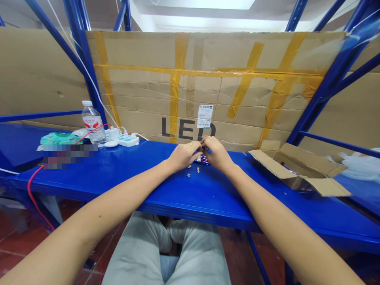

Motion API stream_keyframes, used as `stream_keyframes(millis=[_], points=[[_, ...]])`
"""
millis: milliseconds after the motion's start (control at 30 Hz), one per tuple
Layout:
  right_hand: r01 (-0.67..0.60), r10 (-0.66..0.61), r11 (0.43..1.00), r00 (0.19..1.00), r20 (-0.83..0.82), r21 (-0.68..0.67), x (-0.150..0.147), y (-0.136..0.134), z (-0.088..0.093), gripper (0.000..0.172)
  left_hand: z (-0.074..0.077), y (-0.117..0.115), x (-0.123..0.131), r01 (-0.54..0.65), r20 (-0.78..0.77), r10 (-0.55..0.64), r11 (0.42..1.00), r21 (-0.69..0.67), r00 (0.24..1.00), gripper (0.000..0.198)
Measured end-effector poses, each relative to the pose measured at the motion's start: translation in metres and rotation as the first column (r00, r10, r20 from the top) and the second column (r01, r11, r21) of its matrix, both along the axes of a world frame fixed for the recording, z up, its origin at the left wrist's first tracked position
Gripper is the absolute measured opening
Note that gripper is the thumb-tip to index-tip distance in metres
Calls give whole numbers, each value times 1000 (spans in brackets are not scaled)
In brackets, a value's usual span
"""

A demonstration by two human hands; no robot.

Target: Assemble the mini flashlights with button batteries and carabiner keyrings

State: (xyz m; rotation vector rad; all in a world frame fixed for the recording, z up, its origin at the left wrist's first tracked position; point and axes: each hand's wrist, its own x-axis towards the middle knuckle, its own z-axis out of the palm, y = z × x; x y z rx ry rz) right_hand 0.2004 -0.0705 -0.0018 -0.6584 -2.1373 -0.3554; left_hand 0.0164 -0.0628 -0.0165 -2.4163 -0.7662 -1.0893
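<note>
Forearms stretch over the blue desk (118, 174). Left hand (183, 155) and right hand (216, 153) meet, fingers curled, pinching a small part (203, 149) above loose metal bits (192, 171). An open cardboard box (299, 170) lies to the right, its contents unclear.

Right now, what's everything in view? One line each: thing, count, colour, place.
workbench: one, blue, across the view
cardboard sheet: one, brown with yellow tape, printed LED, behind the bench
cardboard box: one, brown, open, bench right
water bottle: one, clear with red label, bench left
power strip: one, white, beside the bottle
tissue pack: one, teal, far left
cable: one, red, hanging off the left edge
metal bits: several, silver, loose on the bench by the hands
small bundle: one, reddish-purple, under the hands
left hand: bare, fingers curled at the bundle; grip too small to tell
right hand: bare, fingers meeting the left's
</note>
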Motion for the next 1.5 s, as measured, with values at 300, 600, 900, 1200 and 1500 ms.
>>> stream_keyframes(millis=[300, 600, 900, 1200, 1500], points=[[-44, 31, 991, 995, -97, -129, 0, 1, -2, 21, 2, -3, -1, 9, -55, -5, 997, 82, 998, 24], [-19, -13, 977, 989, -151, -212, -1, 2, -5, 17, 0, 0, -2, 78, -21, -77, 996, 40, 997, 25], [-22, -27, 969, 981, -193, -246, -1, 3, -6, 17, -1, -1, 0, 111, -9, -111, 994, 18, 994, 21], [-15, -30, 967, 984, -175, -253, -1, 3, -6, 17, 0, -2, 5, 149, 121, -143, 988, -42, 982, 10], [8, -35, 975, 992, -118, -222, -1, 4, -7, 18, 2, -11, 13, 255, 399, -123, 921, -296, 909, 6]])
